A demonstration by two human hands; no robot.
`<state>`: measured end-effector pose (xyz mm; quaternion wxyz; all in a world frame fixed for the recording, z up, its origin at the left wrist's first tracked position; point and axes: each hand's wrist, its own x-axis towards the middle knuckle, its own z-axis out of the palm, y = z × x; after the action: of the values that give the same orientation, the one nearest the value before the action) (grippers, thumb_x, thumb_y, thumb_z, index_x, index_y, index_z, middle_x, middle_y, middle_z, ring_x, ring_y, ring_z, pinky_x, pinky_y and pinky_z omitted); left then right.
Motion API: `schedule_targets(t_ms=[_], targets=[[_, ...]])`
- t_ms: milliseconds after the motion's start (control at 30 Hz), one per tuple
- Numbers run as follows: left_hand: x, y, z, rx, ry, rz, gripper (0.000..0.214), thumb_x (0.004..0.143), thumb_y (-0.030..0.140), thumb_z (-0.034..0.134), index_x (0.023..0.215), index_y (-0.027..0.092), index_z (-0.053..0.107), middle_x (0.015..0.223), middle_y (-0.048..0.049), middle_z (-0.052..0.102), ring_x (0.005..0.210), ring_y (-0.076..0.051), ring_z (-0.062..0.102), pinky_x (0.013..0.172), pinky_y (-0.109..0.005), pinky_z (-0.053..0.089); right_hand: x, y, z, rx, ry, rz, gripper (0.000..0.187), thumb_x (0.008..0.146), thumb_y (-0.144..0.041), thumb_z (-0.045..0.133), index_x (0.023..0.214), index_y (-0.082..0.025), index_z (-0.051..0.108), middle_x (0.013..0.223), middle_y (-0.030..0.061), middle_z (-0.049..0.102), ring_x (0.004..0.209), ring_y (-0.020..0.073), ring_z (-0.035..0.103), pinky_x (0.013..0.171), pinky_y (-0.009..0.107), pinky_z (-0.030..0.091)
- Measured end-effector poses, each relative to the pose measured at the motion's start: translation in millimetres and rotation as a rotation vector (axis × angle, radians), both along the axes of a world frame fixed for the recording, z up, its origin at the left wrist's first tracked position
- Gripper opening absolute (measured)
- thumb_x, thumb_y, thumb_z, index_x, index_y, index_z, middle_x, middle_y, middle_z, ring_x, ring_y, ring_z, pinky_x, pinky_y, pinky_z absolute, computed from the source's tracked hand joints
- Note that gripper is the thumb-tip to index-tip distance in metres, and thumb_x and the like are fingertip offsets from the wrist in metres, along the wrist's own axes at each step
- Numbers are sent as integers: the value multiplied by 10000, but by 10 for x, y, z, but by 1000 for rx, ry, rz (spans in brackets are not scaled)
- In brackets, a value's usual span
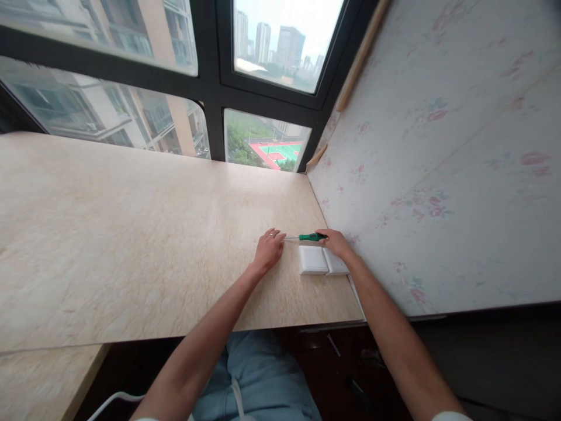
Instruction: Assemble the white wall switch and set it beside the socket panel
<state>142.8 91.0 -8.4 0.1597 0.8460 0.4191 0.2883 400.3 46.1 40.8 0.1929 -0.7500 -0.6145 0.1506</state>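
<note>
A screwdriver with a green and black handle (310,237) lies level just above or on the stone-patterned sill, its thin metal shaft pointing left. My right hand (335,241) is closed around the rear end of the handle. At the shaft's tip, the fingers of my left hand (269,250) are bent together and appear to pinch it; the tip itself is hidden. Just below the screwdriver sits a white square wall switch (312,260). Beside it is a second white plate (335,263), partly covered by my right hand and wrist.
The beige sill (131,245) stretches far to the left, with its front edge close to my body. A wall with floral paper (429,164) rises on the right. Dark-framed windows (214,88) stand behind the sill. A white cable (116,396) hangs at the lower left.
</note>
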Motion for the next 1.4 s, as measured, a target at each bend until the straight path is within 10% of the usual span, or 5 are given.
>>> schedule_targets(t_ms=[367,633,900,1400], targets=[[216,83,-70,-30,19,-3,274,937,121,568,1003,245,802,992,-94,733,987,-255,628,894,-415,468,-226,-576,131,201,9,6,438,999,-378,482,1363,-182,626,1428,140,627,1353,265,564,1179,496,400],[138,-19,4,25,-94,-84,297,977,222,522,1208,198,708,1162,-121,706,1124,-258,623,993,-447,503,-857,-1210,-373,381,-216,195,457,991,-382,565,1387,-155,592,1554,205,474,1488,345,388,1209,607,324],[172,-438,-16,4,-158,-469,782,844,539,715,1480,177,437,1513,-197,496,1445,-348,430,1177,-552,397,-745,-1350,-612,508,-248,154,457,1022,-204,482,1477,-222,510,1541,158,510,1485,288,408,1190,587,381],[280,-557,-97,-78,-199,-371,817,751,261,809,1464,221,411,1483,-170,494,1395,-347,471,1135,-549,458,-606,-1644,-760,649,-166,-102,516,1000,-106,438,1492,-241,509,1518,138,538,1457,288,453,1157,567,451]])
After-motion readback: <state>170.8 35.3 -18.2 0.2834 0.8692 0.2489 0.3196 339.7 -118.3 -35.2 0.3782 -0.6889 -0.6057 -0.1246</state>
